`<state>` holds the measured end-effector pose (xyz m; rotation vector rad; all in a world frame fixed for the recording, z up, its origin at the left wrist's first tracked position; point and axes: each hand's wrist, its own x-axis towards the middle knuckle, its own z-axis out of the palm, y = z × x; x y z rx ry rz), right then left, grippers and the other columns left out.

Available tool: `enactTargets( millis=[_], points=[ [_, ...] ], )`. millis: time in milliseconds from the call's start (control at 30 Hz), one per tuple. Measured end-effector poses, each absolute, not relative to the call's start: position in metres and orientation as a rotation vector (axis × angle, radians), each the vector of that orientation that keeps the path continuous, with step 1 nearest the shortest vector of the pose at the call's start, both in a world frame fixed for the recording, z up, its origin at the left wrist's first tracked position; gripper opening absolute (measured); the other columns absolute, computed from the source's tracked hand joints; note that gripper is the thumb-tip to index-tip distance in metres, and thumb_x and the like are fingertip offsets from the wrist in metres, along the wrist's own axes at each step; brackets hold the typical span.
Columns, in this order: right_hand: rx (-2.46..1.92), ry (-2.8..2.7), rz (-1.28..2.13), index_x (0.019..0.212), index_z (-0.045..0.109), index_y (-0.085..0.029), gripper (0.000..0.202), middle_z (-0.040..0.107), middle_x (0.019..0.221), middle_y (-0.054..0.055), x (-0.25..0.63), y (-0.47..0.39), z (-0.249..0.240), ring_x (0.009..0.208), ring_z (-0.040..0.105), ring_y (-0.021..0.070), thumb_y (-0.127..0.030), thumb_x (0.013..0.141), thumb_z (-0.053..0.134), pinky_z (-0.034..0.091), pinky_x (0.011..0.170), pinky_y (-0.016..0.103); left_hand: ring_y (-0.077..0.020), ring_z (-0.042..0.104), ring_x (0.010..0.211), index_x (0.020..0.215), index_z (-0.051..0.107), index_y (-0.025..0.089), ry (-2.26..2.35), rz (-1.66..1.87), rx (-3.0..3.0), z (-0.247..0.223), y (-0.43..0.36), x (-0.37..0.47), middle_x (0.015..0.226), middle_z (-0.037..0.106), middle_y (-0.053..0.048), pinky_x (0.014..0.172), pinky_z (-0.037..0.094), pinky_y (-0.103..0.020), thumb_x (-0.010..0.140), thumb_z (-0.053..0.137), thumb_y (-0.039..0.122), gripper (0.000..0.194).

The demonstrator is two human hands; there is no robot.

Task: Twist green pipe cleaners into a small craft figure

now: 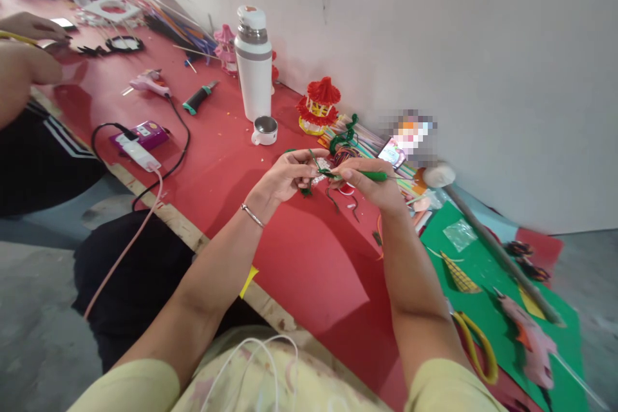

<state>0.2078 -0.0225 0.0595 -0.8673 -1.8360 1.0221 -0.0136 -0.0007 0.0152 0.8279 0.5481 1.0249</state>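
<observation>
With our left hand and right hand we pinch the green piece, which lies between them; the green-handled tool points rightward from the right hand.

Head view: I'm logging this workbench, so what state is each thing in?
Left hand: closed on green strip
Right hand: closed on green-handled tool
Thermos: upright, white top on
Cup: upright, open
Phone: screen lit
Far glue gun: lying down
Near glue gun: lying down
Power strip: black plug apparently in
Scissors: blades mostly hidden, can't tell
</observation>
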Motion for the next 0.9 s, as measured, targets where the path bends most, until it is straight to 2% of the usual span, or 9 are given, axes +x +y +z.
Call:
enactTargets(
  millis=[267, 467, 633, 733, 900],
  points=[
    [-1.025, -1.529, 1.024, 0.09, 0.085, -0.024, 0.041, 0.082, 0.076, 0.002, 0.192, -0.017, 0.038, 0.064, 0.08, 0.02, -0.064, 0.089, 0.077, 0.066, 0.061, 0.031, -0.0032, 0.054, 0.048, 0.109, 0.085, 0.02, 0.515, 1.068, 0.815, 0.014, -0.003, -0.009, 0.068, 0.063, 0.006, 0.047, 0.039, -0.018, 0.062, 0.094, 0.015, 0.048],
    [-1.068, -1.536, 0.977, 0.09, 0.084, -0.024, 0.044, 0.082, 0.077, 0.002, 0.191, -0.017, 0.037, 0.066, 0.08, 0.0198, -0.067, 0.089, 0.076, 0.067, 0.063, 0.031, -0.005, 0.054, 0.05, 0.111, 0.084, 0.02, 0.504, 1.128, 0.767, 0.016, -0.003, -0.005, 0.066, 0.065, 0.004, 0.046, 0.034, -0.019, 0.065, 0.095, 0.02, 0.047],
    [-1.108, -1.554, 0.921, 0.09, 0.083, -0.022, 0.047, 0.081, 0.076, 0.002, 0.189, -0.019, 0.038, 0.066, 0.079, 0.018, -0.068, 0.09, 0.073, 0.064, 0.061, 0.027, -0.0016, 0.042, 0.045, 0.104, 0.085, 0.018, 0.587, 1.268, 0.797, 0.016, -0.002, -0.003, 0.064, 0.066, 0.003, 0.043, 0.023, -0.019, 0.061, 0.098, 0.021, 0.045],
    [-1.109, -1.571, 0.925, 0.093, 0.081, -0.021, 0.047, 0.079, 0.075, 0.002, 0.186, -0.022, 0.04, 0.062, 0.077, 0.0169, -0.068, 0.09, 0.074, 0.063, 0.058, 0.027, -0.0017, 0.041, 0.045, 0.108, 0.085, 0.018, 0.65, 1.325, 0.844, 0.015, -0.002, -0.001, 0.064, 0.066, 0.004, 0.043, 0.025, -0.019, 0.06, 0.098, 0.02, 0.049],
    [-1.154, -1.645, 0.875, 0.094, 0.076, -0.022, 0.047, 0.078, 0.08, 0.002, 0.182, -0.023, 0.036, 0.066, 0.077, 0.0178, -0.068, 0.092, 0.07, 0.06, 0.057, 0.027, -0.0025, 0.044, 0.044, 0.118, 0.083, 0.016, 0.704, 1.399, 0.875, 0.015, -0.004, 0.005, 0.067, 0.071, 0.003, 0.042, 0.029, -0.02, 0.064, 0.094, 0.02, 0.055]
  ],
)
